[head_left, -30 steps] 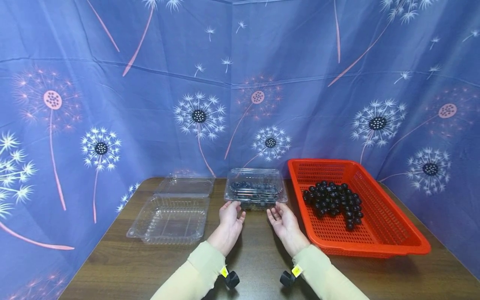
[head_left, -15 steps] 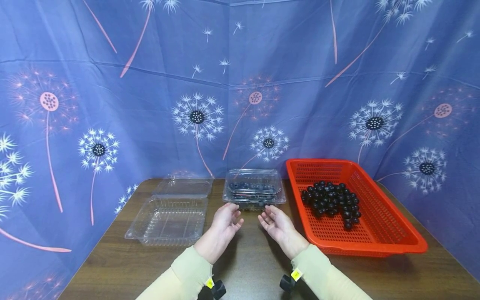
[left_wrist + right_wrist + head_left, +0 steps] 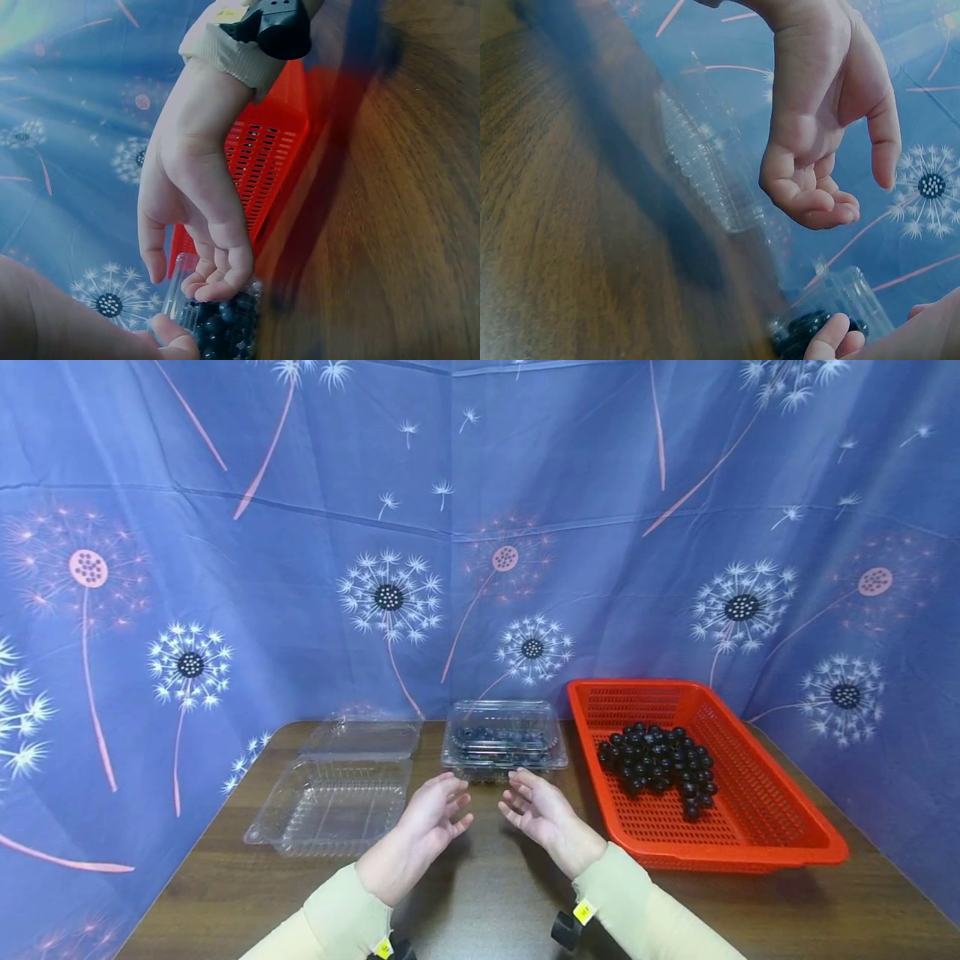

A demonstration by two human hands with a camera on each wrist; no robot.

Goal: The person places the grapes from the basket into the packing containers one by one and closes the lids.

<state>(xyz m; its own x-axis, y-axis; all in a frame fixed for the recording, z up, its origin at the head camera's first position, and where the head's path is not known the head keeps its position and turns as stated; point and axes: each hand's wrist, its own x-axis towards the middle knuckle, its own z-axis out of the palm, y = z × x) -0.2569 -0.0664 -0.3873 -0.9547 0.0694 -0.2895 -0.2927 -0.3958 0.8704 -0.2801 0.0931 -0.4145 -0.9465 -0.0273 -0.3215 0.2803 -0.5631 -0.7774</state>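
Observation:
A lidded clear plastic clamshell box (image 3: 504,735) with dark grapes inside stands at the back middle of the table. Just in front of it, my left hand (image 3: 423,822) holds nothing, its fingers loosely bent. My right hand (image 3: 543,818) faces it with a gap between the two, likewise relaxed and with nothing in it. The left wrist view has the right hand (image 3: 199,180) in the middle, overlapping the box's grapes (image 3: 225,330). In the right wrist view the left hand (image 3: 810,127) hangs with fingers curving in, apart from the box (image 3: 840,300).
On the left lies an opened clear clamshell box (image 3: 333,802), its lid (image 3: 360,737) folded back. A red plastic basket (image 3: 780,847) on the right bears a bunch of dark grapes (image 3: 656,760). A blue patterned cloth (image 3: 300,568) hangs behind the wooden table (image 3: 480,910).
Both hands have drawn back from the front of the lidded box toward the person, and the left has also moved left. The box stays in place while the head view shifts slightly.

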